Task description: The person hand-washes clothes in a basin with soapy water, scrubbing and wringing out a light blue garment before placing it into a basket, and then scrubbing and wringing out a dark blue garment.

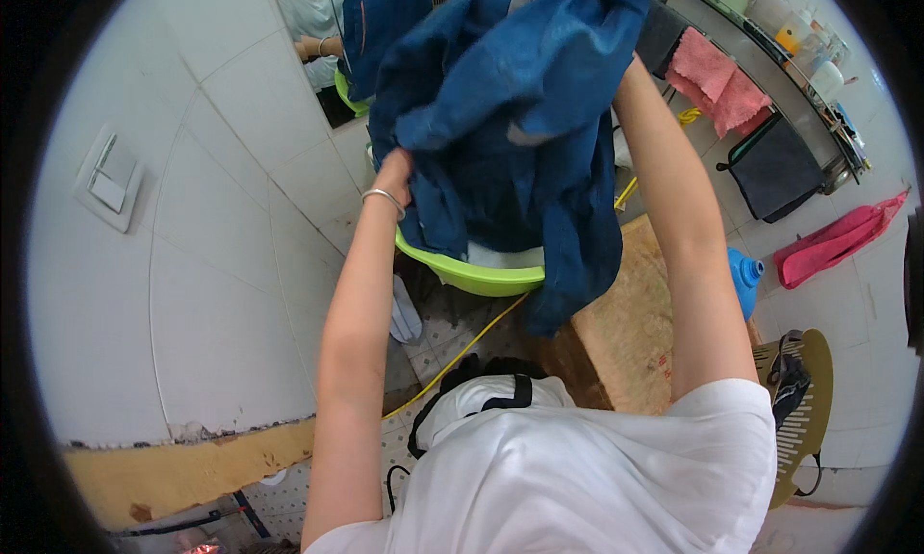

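Note:
A large dark blue garment [505, 113] is held up in front of me over a light green plastic basin [476, 276]. My left hand [399, 173], with a silver bangle at the wrist, grips the garment's left side. At the upper right, my right hand [629, 69] is mostly hidden behind the cloth, so its grip cannot be made out. One long piece of the garment hangs over the basin's rim at the right. Part of the basin's pale inside shows below the cloth.
A mirror [317, 63] hangs at the upper left. Glass shelves [765, 48] with bottles, pink cloths [715, 77] and a dark cloth [776, 168] line the right wall. A blue bottle [743, 280] and an olive plastic basket [812, 402] stand right. A yellow hose [462, 352] crosses the tiled floor.

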A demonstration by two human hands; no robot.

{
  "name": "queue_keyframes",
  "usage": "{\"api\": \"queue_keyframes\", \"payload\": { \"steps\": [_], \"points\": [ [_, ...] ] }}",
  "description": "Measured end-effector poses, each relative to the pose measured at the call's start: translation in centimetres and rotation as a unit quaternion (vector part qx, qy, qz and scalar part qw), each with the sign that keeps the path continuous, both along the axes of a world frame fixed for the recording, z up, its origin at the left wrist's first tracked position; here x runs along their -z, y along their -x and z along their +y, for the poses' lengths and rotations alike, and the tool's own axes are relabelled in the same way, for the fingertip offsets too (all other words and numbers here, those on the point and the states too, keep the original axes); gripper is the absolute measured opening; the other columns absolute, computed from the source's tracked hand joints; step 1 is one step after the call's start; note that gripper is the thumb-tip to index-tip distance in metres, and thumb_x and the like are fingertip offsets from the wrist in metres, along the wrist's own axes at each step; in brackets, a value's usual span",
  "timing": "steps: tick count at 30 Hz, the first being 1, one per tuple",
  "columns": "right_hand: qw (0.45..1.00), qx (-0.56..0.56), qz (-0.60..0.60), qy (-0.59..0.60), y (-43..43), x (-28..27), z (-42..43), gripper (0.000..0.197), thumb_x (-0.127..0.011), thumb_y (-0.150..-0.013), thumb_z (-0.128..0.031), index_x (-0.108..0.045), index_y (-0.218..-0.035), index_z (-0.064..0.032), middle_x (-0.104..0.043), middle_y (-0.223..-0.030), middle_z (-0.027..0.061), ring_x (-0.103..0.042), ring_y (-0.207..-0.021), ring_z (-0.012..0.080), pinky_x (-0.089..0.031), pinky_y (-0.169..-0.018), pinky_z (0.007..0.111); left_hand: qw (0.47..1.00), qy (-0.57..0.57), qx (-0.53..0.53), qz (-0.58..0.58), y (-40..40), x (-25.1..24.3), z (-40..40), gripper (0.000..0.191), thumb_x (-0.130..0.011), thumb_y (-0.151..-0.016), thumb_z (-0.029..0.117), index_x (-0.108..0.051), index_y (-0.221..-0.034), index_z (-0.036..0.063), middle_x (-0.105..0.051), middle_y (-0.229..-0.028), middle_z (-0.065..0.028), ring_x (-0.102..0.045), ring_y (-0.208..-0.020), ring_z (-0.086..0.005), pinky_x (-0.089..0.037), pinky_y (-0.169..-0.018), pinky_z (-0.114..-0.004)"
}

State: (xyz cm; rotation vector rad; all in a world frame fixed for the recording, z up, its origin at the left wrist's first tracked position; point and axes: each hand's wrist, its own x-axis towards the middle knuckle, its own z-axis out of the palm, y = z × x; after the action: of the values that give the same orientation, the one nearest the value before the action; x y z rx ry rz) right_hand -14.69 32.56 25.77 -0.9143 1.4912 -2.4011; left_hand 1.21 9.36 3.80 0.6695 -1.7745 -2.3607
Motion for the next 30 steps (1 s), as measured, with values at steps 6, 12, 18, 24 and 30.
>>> {"api": "queue_keyframes", "payload": {
  "steps": [6, 12, 18, 24, 30],
  "points": [
    [0.995, -0.036, -0.084, -0.043, 1.8, 7.9, -0.8, 0.054, -0.063, -0.079, -0.038, -0.053, -0.12, -0.0047, -0.059, -0.109, 0.0117, -0.059, -0.092, 0.0215, -0.047, -0.087, 0.03, 0.801, 0.559, 0.214, -0.022, -2.7, -1.2, -2.3, 0.058, -0.072, -0.065, 0.023, -0.055, -0.115, -0.0017, -0.061, -0.109, -0.0203, -0.059, -0.1, -0.0328, -0.046, -0.086, -0.035],
    [0.986, -0.081, -0.085, -0.116, -0.7, 11.7, -0.4, 0.057, -0.06, -0.078, -0.047, -0.056, -0.115, -0.0039, -0.061, -0.108, 0.0107, -0.061, -0.089, 0.0217, -0.049, -0.085, 0.032, 0.824, 0.52, 0.0, 0.225, -1.8, -9.2, 2.7, 0.075, -0.069, -0.077, 0.026, -0.03, -0.138, 0.0043, -0.036, -0.139, -0.0183, -0.038, -0.127, -0.0297, -0.031, -0.103, -0.034],
    [0.967, -0.103, -0.233, 0.003, -1.0, 12.5, 0.1, 0.034, -0.059, -0.078, -0.034, -0.064, -0.096, -0.0069, -0.067, -0.09, 0.0069, -0.064, -0.078, 0.0216, -0.052, -0.076, 0.034, 0.903, 0.354, 0.148, 0.192, 2.7, -1.7, 3.3, 0.045, -0.055, -0.087, 0.024, -0.048, -0.127, 0.0034, -0.048, -0.131, -0.0153, -0.044, -0.122, -0.0202, -0.031, -0.102, -0.029],
    [0.963, -0.075, -0.252, -0.066, 3.1, 16.1, 3.6, 0.045, -0.06, -0.079, -0.039, -0.06, -0.105, -0.0033, -0.065, -0.095, 0.0098, -0.063, -0.083, 0.0251, -0.051, -0.079, 0.035, 0.946, 0.288, 0.007, 0.152, 5.4, 3.1, 0.3, 0.038, -0.055, -0.085, 0.022, -0.053, -0.116, 0.0002, -0.062, -0.106, -0.017, -0.059, -0.097, -0.0272, -0.043, -0.089, -0.034],
    [0.809, 0.174, 0.414, -0.378, -3.8, 16.9, 6.6, 0.11, -0.073, -0.058, -0.06, -0.024, -0.139, -0.004, -0.029, -0.14, 0.0172, -0.025, -0.131, 0.0385, -0.019, -0.108, 0.044, 0.987, -0.138, -0.06, 0.064, 3.7, -0.3, 2.0, 0.033, -0.046, -0.09, 0.035, -0.056, -0.106, 0.0079, -0.063, -0.102, -0.0085, -0.059, -0.092, -0.0195, -0.049, -0.077, -0.033]
  ]
}}
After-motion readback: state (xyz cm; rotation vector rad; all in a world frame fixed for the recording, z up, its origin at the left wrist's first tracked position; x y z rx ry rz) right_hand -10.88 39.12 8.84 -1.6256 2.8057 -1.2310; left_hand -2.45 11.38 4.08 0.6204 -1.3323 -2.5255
